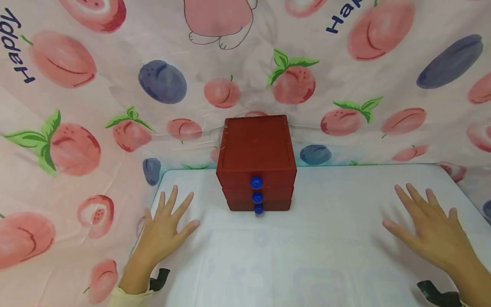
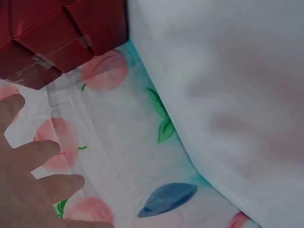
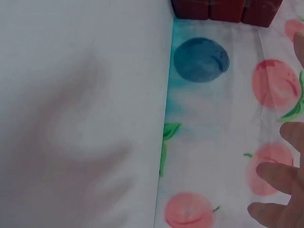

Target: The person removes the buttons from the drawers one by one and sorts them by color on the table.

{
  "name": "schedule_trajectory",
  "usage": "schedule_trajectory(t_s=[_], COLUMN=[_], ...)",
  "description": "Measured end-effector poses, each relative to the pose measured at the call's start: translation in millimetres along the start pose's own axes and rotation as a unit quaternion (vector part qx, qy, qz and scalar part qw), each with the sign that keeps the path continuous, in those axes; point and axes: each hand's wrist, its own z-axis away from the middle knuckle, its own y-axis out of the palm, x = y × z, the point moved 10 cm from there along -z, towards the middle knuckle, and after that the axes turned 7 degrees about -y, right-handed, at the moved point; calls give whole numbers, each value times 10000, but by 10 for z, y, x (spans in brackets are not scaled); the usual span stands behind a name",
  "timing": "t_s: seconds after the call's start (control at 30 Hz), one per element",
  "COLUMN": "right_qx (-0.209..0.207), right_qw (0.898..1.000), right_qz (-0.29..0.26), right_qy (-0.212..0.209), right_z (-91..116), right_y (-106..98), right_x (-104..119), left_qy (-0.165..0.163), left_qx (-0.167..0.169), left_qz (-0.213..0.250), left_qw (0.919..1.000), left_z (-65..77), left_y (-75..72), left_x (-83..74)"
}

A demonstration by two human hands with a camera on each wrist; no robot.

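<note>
A small dark red chest of drawers (image 1: 256, 161) stands at the back middle of the white table (image 1: 314, 256). It has three drawers, all closed, each with a blue round knob (image 1: 256, 183). My left hand (image 1: 166, 226) hovers flat with fingers spread, to the left of the chest and apart from it. My right hand (image 1: 429, 228) is spread the same way, far to the right. Neither holds anything. The left wrist view shows the chest's red side (image 2: 57, 33) and my left fingers (image 2: 33, 185). The right wrist view shows the chest's base (image 3: 223, 9) and my right fingers (image 3: 280, 190).
A fruit-printed plastic sheet (image 1: 76, 128) hangs behind and around the table, covering the back and both sides. The table's left edge (image 1: 153, 204) lies close to my left hand. Dark wrist straps (image 1: 437, 292) show at the bottom.
</note>
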Motion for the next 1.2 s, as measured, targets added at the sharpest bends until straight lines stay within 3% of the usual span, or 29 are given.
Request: schedule_trajectory(t_s=[0.13,0.23,0.47,0.57,0.7,0.83,0.97,1.03,1.2], right_qx=[-58,-191,-937,-1082,-1054,-999,-1019,-985,-903], right_qw=[9989,9960,9741,9625,9471,9234,8994,8920,8764], right_qz=[-414,-747,-1654,-1980,-2449,-3011,-3468,-3630,-3963], right_qy=[-221,-440,-1223,-1506,-1786,-2163,-2459,-2506,-2584], right_z=[-26,-73,-221,-305,-415,-510,-612,-673,-822], right_y=[-30,-91,-251,-265,-247,-235,-248,-240,-200], right_x=[165,363,948,1170,1443,1716,1968,2080,2344], left_qy=[89,245,460,378,228,59,-165,-234,-415], left_qx=[-111,-314,-976,-911,-546,-256,-96,-47,52], left_qz=[772,1528,2789,3324,4076,4732,4999,5106,5522], left_qw=[9969,9875,9542,9379,9113,8806,8659,8595,8327], left_z=[-35,-91,-241,-274,-331,-442,-525,-565,-683], left_y=[-119,-243,-486,-626,-738,-653,-606,-578,-440], left_x=[-88,-185,-365,-541,-790,-875,-953,-983,-991])
